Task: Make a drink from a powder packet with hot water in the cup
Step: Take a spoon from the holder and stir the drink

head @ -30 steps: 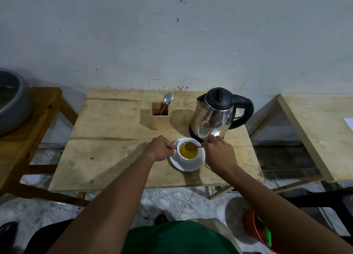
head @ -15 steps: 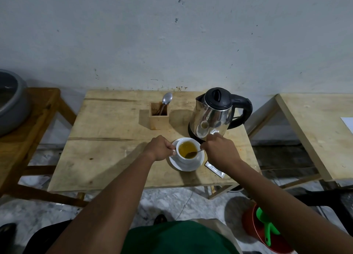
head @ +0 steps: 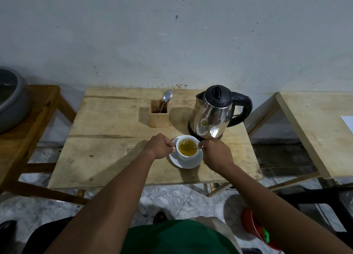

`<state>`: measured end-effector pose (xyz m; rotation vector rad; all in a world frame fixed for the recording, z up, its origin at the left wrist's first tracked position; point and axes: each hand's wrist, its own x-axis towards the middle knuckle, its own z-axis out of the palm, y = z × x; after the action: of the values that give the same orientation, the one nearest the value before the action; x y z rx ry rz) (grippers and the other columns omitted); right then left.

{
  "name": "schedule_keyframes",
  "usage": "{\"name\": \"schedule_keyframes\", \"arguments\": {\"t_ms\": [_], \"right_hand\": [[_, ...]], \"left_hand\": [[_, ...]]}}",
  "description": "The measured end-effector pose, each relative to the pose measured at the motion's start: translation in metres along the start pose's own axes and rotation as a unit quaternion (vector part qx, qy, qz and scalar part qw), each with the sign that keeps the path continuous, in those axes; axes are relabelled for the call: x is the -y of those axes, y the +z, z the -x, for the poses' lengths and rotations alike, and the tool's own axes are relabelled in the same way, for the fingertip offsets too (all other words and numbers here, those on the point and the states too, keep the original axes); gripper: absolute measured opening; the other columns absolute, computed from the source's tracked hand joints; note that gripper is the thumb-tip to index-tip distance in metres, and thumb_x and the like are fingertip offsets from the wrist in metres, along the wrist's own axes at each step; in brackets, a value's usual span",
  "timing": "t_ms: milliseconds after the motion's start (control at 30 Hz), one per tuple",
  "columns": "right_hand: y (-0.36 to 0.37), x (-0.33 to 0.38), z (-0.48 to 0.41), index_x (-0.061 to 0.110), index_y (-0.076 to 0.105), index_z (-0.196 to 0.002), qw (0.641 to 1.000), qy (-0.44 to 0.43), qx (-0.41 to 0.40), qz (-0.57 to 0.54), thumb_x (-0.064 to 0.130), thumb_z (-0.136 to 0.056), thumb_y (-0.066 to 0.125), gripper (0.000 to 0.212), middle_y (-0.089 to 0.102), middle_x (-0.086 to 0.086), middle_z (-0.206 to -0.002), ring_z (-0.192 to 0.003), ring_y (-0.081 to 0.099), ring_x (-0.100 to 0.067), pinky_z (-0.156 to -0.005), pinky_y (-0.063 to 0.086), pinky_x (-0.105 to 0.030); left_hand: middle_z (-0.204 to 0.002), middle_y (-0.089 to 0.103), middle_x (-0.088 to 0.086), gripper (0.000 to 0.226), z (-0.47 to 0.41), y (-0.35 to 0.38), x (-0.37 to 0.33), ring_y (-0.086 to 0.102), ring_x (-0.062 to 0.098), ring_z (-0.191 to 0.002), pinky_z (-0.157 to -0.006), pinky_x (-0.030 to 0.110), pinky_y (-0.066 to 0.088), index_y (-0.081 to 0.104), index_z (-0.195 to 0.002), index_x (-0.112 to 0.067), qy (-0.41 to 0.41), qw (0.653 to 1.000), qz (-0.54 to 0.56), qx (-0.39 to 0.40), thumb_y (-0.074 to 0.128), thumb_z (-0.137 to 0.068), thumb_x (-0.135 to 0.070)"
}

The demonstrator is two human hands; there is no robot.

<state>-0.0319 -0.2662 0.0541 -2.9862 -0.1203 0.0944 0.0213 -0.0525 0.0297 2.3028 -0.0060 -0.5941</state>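
Observation:
A white cup [head: 186, 155] of yellow-orange drink stands on a white saucer [head: 191, 164] near the front of the wooden table [head: 107, 144]. My left hand [head: 159, 145] grips the cup at its left side, by the handle. My right hand [head: 214, 152] is closed on a small metal spoon [head: 196, 148] whose bowl dips into the drink from the right. A steel kettle [head: 214, 116] with a black lid and handle stands just behind the cup. The powder packet is hidden under my right hand.
A wooden holder [head: 159, 116] with a spoon [head: 167, 97] sticking up sits left of the kettle. A grey basin [head: 9, 100] rests on a side table at far left. Another wooden table [head: 315, 131] is at right. A red bin [head: 254, 227] stands on the floor.
The spoon has shifted inside the cup as my right hand moved around it. My right hand now covers the packet that showed on the table half a second ago. The left hand stayed put.

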Motion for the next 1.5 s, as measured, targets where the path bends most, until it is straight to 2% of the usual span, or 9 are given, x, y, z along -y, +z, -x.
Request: {"name": "schedule_keyframes", "arguments": {"t_ms": [167,333,567,833,967,1100,1200,1367,1500], "right_hand": [[-0.007,-0.009,-0.001,0.035,0.076,-0.112,0.999,-0.029,0.021,-0.008,0.018,-0.093,0.062,0.03,0.069,-0.001,-0.113,-0.094,0.069,-0.027,-0.065,0.05,-0.031],[-0.015,-0.019,0.006,0.033,0.081,-0.103,0.997,-0.064,-0.029,0.033,0.016,-0.082,0.074,0.028,0.072,-0.001,-0.102,-0.099,0.062,-0.025,-0.06,0.046,-0.032],[0.003,-0.028,0.03,0.025,0.083,-0.097,0.994,0.016,-0.11,0.006,0.017,-0.083,0.075,0.017,0.073,-0.002,-0.095,-0.088,0.062,-0.027,-0.069,0.05,-0.038],[0.011,-0.022,0.046,0.032,0.08,-0.102,0.997,0.046,-0.056,-0.024,0.02,-0.087,0.066,0.024,0.071,0.0,-0.089,-0.076,0.068,-0.026,-0.058,0.054,-0.033],[0.014,-0.024,0.045,0.037,0.079,-0.104,0.998,0.057,-0.036,-0.008,0.022,-0.089,0.062,0.027,0.074,0.003,-0.088,-0.075,0.069,-0.025,-0.054,0.041,-0.027],[0.022,-0.029,0.043,0.039,0.078,-0.11,0.989,0.117,0.02,-0.092,0.026,-0.093,0.061,0.028,0.079,0.001,-0.1,-0.086,0.071,-0.026,-0.06,0.041,-0.026],[0.025,-0.034,0.041,0.035,0.081,-0.105,0.974,0.143,0.07,-0.163,0.026,-0.091,0.063,0.024,0.079,0.0,-0.103,-0.091,0.071,-0.026,-0.067,0.051,-0.028],[0.029,-0.042,0.039,0.029,0.084,-0.095,0.961,0.142,0.092,-0.218,0.018,-0.089,0.063,0.025,0.081,0.0,-0.097,-0.09,0.07,-0.025,-0.066,0.046,-0.028],[0.031,-0.05,0.036,0.028,0.084,-0.094,0.942,0.165,0.103,-0.274,0.015,-0.086,0.068,0.022,0.081,-0.002,-0.099,-0.094,0.069,-0.027,-0.076,0.052,-0.032]], "left_hand": [[-0.101,0.078,0.003,0.02,0.0,0.001,-0.002,0.069,0.018,-0.091,-0.082,0.037,0.056,0.081,-0.098,-0.017,0.0,1.0,-0.004,-0.003,0.079,-0.079,-0.021],[-0.101,0.078,0.001,0.02,0.0,0.002,0.0,0.069,0.016,-0.089,-0.079,0.036,0.056,0.081,-0.098,-0.019,-0.002,1.0,-0.007,-0.009,0.079,-0.078,-0.024],[-0.098,0.078,-0.002,0.02,0.002,0.004,0.0,0.069,0.015,-0.086,-0.077,0.035,0.057,0.081,-0.094,-0.022,-0.015,1.0,-0.004,-0.02,0.08,-0.075,-0.027],[-0.099,0.077,0.001,0.017,0.003,0.011,-0.009,0.069,0.02,-0.091,-0.083,0.039,0.058,0.081,-0.092,-0.019,-0.046,0.998,-0.017,-0.05,0.078,-0.076,-0.023],[-0.104,0.076,0.001,0.018,0.008,0.015,-0.012,0.068,0.022,-0.096,-0.086,0.041,0.057,0.08,-0.095,-0.019,-0.062,0.996,-0.016,-0.065,0.076,-0.078,-0.024],[-0.11,0.074,0.003,0.021,0.015,0.019,-0.018,0.067,0.026,-0.1,-0.087,0.041,0.056,0.077,-0.1,-0.02,-0.08,0.992,-0.032,-0.092,0.072,-0.082,-0.028],[-0.115,0.071,0.006,0.027,0.02,0.025,-0.023,0.066,0.03,-0.104,-0.087,0.041,0.056,0.074,-0.109,-0.02,-0.098,0.988,-0.055,-0.109,0.068,-0.085,-0.032],[-0.12,0.068,0.008,0.03,0.026,0.032,-0.029,0.064,0.031,-0.108,-0.086,0.04,0.055,0.071,-0.115,-0.026,-0.123,0.98,-0.075,-0.136,0.063,-0.087,-0.03],[-0.121,0.069,0.007,0.03,0.025,0.038,-0.03,0.065,0.032,-0.108,-0.087,0.04,0.055,0.072,-0.115,-0.028,-0.135,0.977,-0.074,-0.147,0.062,-0.087,-0.029]]}}
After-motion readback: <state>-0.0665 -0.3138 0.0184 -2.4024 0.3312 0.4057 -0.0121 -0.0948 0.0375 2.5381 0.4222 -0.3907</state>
